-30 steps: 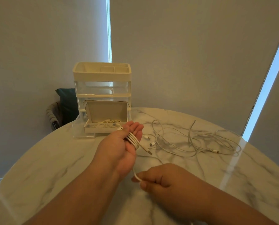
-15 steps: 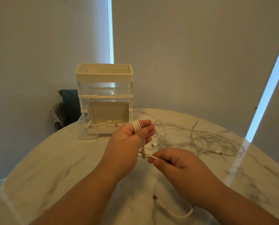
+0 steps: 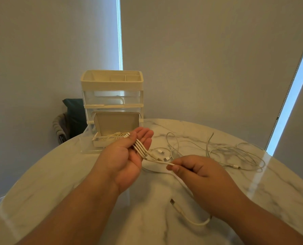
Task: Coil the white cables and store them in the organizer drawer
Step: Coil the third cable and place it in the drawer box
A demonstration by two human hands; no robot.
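Note:
My left hand is palm up with straight fingers. A white cable is wound round those fingers in several loops, and the thumb presses the loops at the index side. My right hand pinches the same cable just right of the coil. The cable's tail runs under that hand to a USB plug lying on the table. Behind my left hand stands the cream and clear organizer. Its bottom drawer is pulled out and carries an open white box with coiled cables inside.
More loose white cables sprawl over the right half of the round marble table, with small connectors near my fingers. A chair with a dark cushion stands behind the table's left edge.
My left hand has turned palm up, showing the loops across its fingers. My right hand has moved a little to the right, still pinching the cable.

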